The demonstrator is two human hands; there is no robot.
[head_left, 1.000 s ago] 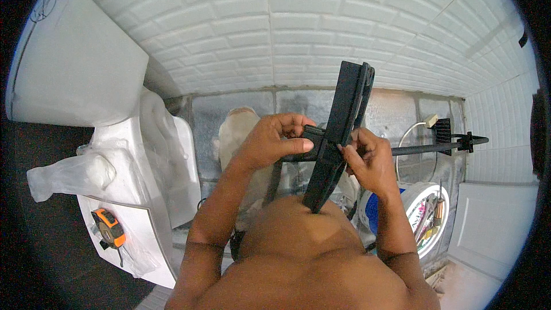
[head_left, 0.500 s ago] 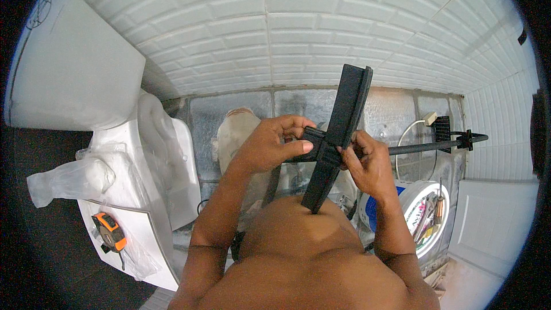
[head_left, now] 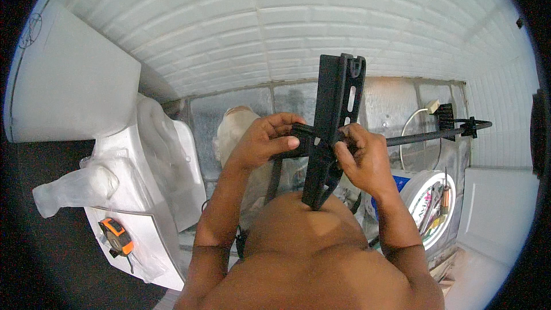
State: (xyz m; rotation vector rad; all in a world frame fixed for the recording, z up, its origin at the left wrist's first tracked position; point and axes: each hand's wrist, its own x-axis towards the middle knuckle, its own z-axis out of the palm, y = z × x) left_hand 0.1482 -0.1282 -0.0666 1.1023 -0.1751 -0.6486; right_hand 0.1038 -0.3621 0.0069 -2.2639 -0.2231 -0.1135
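Observation:
A long black slotted bracket [head_left: 331, 103] stands tilted before my belly, its lower end close to or touching the skin. A shorter black crosspiece [head_left: 303, 131] juts from its left side. My left hand [head_left: 268, 140] pinches this crosspiece between thumb and fingers. Against the bracket's right side my right hand [head_left: 365, 158] is closed, thumb and fingertips on its edge. A black bar [head_left: 425, 136] with a black clamp near its far end reaches right from behind my right hand; whether it joins the bracket is hidden.
At left stand white ceramic fixtures [head_left: 186, 161] and a white board [head_left: 155, 232] bearing an orange-and-black tape measure [head_left: 116, 237] and clear plastic. A white-rimmed bucket [head_left: 450, 218] with hand tools is at right. A pale cord [head_left: 402, 143] lies near the tiled wall [head_left: 321, 17].
The bracket has turned about its length, so its slotted side now shows, and it stands more upright. Both hands keep their grip.

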